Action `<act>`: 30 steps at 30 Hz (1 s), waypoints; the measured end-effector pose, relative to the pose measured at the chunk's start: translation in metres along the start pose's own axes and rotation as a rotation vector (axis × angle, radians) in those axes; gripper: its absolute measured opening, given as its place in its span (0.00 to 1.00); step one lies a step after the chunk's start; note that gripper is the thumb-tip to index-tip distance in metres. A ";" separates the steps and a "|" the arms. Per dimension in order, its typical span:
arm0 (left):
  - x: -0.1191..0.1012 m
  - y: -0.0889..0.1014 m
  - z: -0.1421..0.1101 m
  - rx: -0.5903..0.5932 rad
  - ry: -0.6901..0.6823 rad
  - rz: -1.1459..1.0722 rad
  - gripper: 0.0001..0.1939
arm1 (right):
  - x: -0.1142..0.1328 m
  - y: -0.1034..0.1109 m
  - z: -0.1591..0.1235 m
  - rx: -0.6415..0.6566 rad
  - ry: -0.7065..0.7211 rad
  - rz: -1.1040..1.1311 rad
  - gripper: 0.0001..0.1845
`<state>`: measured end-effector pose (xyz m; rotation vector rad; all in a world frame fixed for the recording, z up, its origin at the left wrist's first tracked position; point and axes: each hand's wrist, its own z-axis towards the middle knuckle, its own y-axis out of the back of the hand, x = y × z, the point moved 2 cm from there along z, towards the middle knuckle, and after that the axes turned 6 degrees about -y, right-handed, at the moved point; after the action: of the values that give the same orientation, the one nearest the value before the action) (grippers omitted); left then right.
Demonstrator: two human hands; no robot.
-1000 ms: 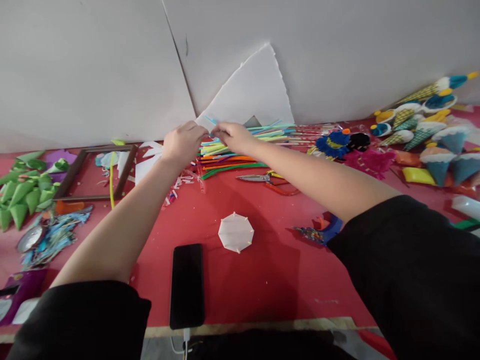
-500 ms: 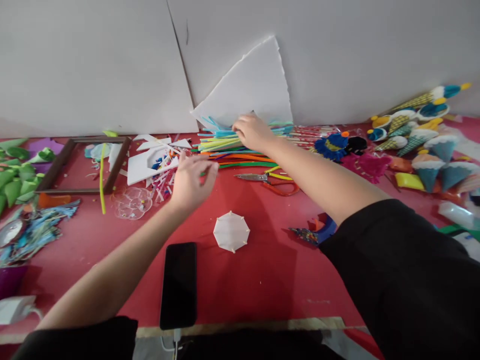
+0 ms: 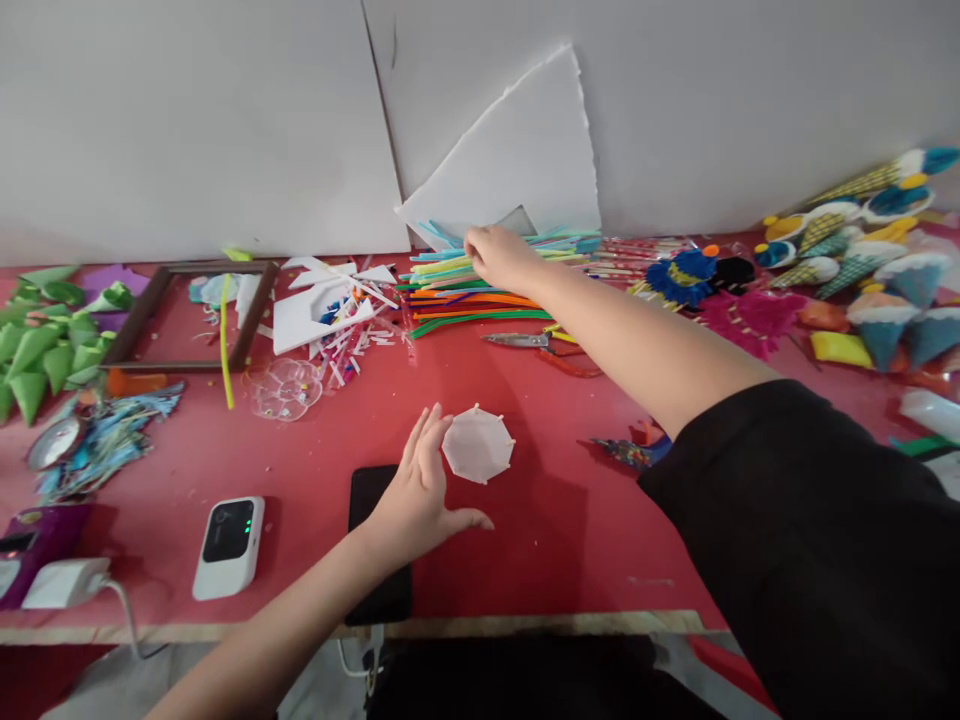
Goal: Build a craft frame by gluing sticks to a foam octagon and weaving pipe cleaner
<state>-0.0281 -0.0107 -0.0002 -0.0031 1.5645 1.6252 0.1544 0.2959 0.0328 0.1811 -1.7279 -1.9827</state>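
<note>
My left hand lies open over the top of a black phone, fingertips right beside a small white paper umbrella on the red table. My right hand reaches to the back of the table and rests on a pile of coloured straws under a torn white sheet leaning on the wall. Its fingers curl down into the straws; I cannot see whether they grip any.
Scissors lie just in front of the straws. White paper scraps, a brown frame and green paper cones sit at left. A white pocket device is near the front edge. Colourful cone figures crowd the right.
My left hand has pulled back from the straw pile to the near side, down beside the white umbrella. My right hand has stayed on the straws. The view has shifted left, showing the white device.
</note>
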 end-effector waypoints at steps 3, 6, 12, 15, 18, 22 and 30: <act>0.003 -0.015 0.003 -0.034 0.025 -0.041 0.77 | -0.001 0.012 0.002 -0.064 0.004 0.051 0.17; 0.006 -0.022 0.009 -0.079 0.032 -0.049 0.78 | 0.001 0.036 0.000 -0.180 -0.004 0.118 0.17; 0.005 -0.024 0.013 -0.143 0.008 0.020 0.68 | 0.031 0.115 -0.014 -0.386 -0.031 0.106 0.14; 0.003 -0.022 0.015 -0.162 -0.031 0.069 0.63 | 0.057 0.152 -0.041 -0.410 -0.080 0.074 0.14; 0.004 -0.020 0.018 -0.193 -0.082 0.079 0.57 | 0.087 0.167 -0.096 -0.434 -0.066 0.072 0.10; 0.010 -0.017 0.023 -0.265 -0.135 0.060 0.51 | 0.111 0.139 -0.185 -0.418 0.085 0.369 0.08; 0.007 -0.018 0.039 -0.338 -0.125 -0.325 0.51 | 0.072 0.015 -0.259 -0.341 -0.548 1.462 0.16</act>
<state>-0.0016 0.0222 -0.0097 -0.3152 1.1138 1.5746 0.2031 0.0320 0.0150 -1.4156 -1.0523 -1.1031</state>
